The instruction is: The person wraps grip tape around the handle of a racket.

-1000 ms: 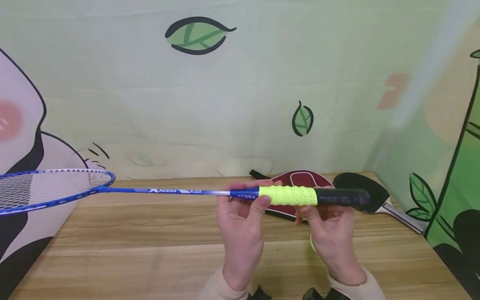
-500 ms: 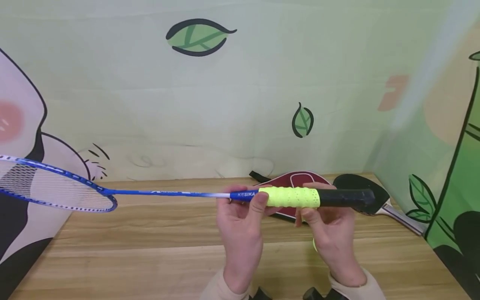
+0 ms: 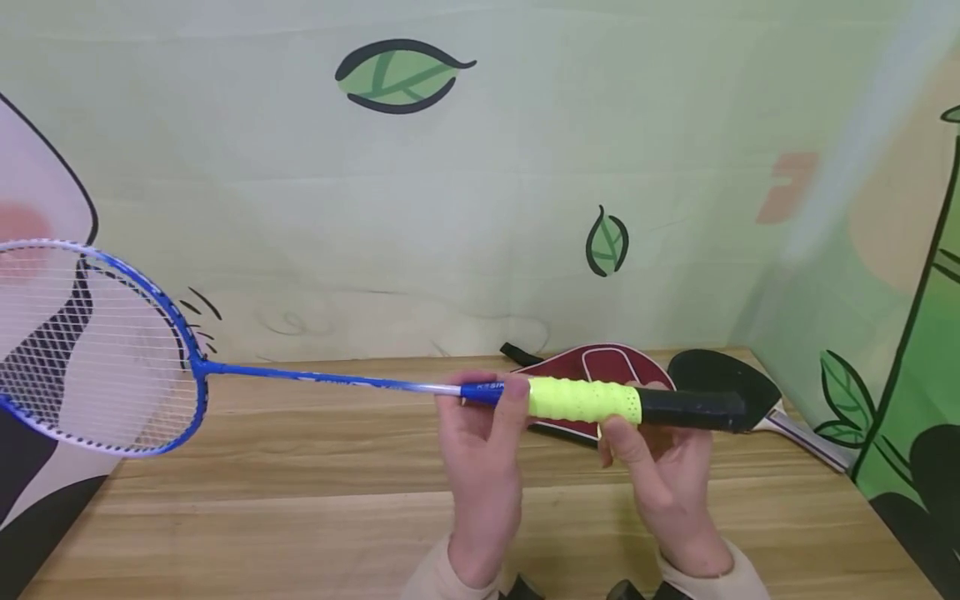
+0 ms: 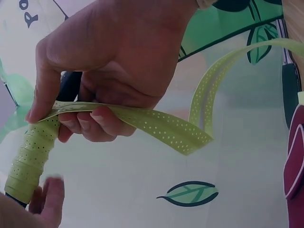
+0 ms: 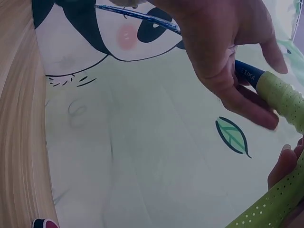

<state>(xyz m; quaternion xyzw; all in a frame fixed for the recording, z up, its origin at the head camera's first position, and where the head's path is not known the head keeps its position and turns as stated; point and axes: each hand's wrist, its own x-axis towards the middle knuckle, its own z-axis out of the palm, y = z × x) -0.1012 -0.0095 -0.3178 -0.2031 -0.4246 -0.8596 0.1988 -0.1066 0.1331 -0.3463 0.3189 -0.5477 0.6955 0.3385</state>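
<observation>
A blue and white badminton racket (image 3: 330,378) is held level above the table, its strung head to the left. My left hand (image 3: 483,467) holds it at the blue cone, thumb in front and fingers behind. Yellow perforated overgrip tape (image 3: 581,400) is wound round the upper handle; the black butt end (image 3: 693,408) is bare. At the edge of the winding, my right hand (image 3: 671,483) pinches the tape. A loose strip of tape (image 4: 166,126) trails from the fingers in the left wrist view. In the head view the hand and handle hide most of this strip.
Behind the hands, a dark red padded case (image 3: 615,362) with a black strap lies on the wooden table (image 3: 285,475). A black table tennis bat (image 3: 723,375) lies to its right. A cartoon-printed cloth (image 3: 480,192) stands behind the table.
The racket has turned about its long axis, so its nearly edge-on head now shows a broad string face. The butt end has dipped slightly. Both hands stay at nearly the same places.
</observation>
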